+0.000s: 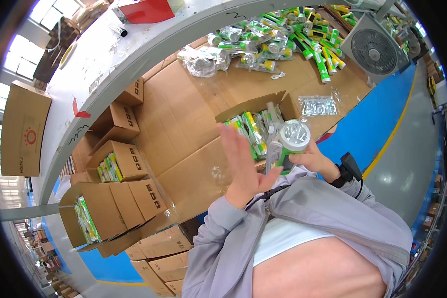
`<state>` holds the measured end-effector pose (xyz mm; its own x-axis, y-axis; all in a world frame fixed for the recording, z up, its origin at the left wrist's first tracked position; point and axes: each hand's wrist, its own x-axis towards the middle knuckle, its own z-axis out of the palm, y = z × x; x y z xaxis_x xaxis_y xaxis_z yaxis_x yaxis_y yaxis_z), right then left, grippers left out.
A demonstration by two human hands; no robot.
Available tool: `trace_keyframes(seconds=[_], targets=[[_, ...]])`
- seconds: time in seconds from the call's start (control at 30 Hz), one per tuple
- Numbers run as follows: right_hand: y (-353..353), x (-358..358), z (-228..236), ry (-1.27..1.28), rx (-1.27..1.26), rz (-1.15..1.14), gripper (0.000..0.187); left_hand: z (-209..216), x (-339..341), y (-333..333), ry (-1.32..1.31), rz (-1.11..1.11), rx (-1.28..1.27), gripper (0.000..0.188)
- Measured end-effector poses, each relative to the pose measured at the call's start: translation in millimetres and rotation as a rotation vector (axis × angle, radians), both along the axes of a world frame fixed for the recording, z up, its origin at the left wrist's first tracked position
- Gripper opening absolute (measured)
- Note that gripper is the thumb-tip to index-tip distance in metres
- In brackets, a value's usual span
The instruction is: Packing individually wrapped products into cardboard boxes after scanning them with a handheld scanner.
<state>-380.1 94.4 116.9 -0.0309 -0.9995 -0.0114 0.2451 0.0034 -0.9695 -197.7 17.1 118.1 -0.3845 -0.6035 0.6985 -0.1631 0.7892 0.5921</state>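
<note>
My right hand (314,158) is wrapped round a flashlight (294,136) with a broad white round head and a green body, held close to my body. A pale strap or cord, or perhaps clear film, hangs along the flashlight's left side; which one I cannot tell. My left hand (242,166) is raised, its fingers stretched out and slightly blurred. Its thumb points toward the flashlight's lower end, and whether it touches is unclear. Just beyond both hands stands an open carton (253,105) holding several green and yellow bagged flashlights (253,130).
Cardboard covers the worktable (179,114). A heap of green and yellow flashlights (283,37) lies at the back, beside a grey box fan (374,51). Clear plastic bags (318,106) lie right of the carton. Filled cartons (115,166) line the left, below a white shelf (102,54).
</note>
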Motion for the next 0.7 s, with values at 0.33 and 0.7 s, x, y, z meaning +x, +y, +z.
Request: trace_keyframes(seconds=[0.33, 0.7], targets=[[-15.7, -9.9, -0.2, 0.079, 0.034, -0.031, 0.038, 19.0, -10.3, -12.0, 0.281, -0.162, 0.315, 0.069], [-117.3, -51.3, -75.1, 1.289, 0.444, 0.355, 0.05, -77.4, 27.5, -33.1, -0.246, 0.319, 0.697, 0.074]])
